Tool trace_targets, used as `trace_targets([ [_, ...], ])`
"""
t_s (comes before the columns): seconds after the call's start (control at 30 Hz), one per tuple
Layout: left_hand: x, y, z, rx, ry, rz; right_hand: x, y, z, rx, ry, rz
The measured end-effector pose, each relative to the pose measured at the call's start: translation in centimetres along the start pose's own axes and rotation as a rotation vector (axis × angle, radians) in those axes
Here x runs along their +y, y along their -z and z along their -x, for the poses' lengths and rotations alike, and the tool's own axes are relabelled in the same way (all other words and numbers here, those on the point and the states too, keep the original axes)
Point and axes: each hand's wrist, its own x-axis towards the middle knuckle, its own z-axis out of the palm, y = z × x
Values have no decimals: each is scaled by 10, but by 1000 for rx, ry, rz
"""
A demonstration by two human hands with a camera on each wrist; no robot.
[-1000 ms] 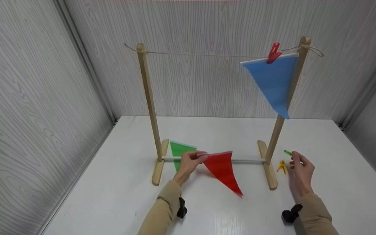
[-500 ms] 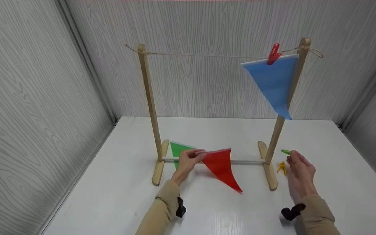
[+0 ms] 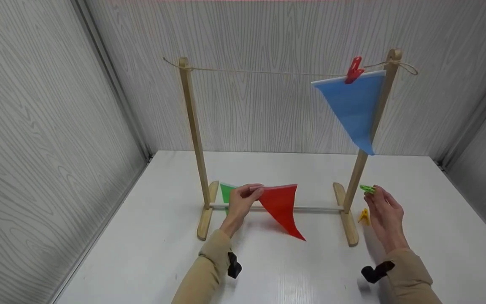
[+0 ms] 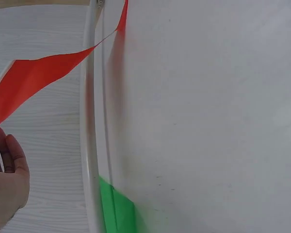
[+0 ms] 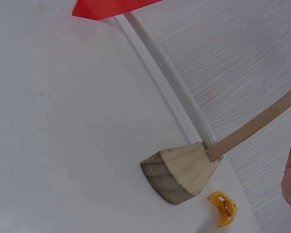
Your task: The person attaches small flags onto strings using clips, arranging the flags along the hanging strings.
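Observation:
My left hand [image 3: 240, 203] pinches one top corner of a red triangular flag [image 3: 280, 207], which hangs with its point down in front of the stand's white crossbar. In the left wrist view the fingers hold the same red flag [image 4: 43, 77] by its edge. On the right, my right hand [image 3: 387, 211] pinches a small light green clothespin [image 3: 367, 189] between thumb and fingertips, raised beside the right post. A yellow clothespin [image 3: 364, 216] lies on the table below that hand. Partly hidden behind my left hand, a green flag [image 3: 227, 193] lies by the crossbar.
A wooden stand has a left post [image 3: 194, 131] and a right post [image 3: 357, 169], joined low by a white crossbar [image 3: 319, 208]. Twine [image 3: 260, 72] runs between their tops. A red clothespin [image 3: 354, 70] holds a blue flag [image 3: 350, 107] on it near the right post.
My left hand has lifted the red flag slightly, bringing it up and a little left. My right hand has risen with the green clothespin and shifted slightly left.

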Motion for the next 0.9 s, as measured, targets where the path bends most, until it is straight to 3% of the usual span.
trace_targets([
  [0.3,21,0,-5,59,-34,38,4,-18,3,-213,86,-9],
  [0.43,33,0,-8,72,-85,10,5,-28,4,-279,113,-36],
  [0.6,48,1,-12,78,-139,1,7,-43,6,-358,170,-3],
  [0.9,69,0,-16,100,-174,27,13,-73,11,-541,247,28],
])
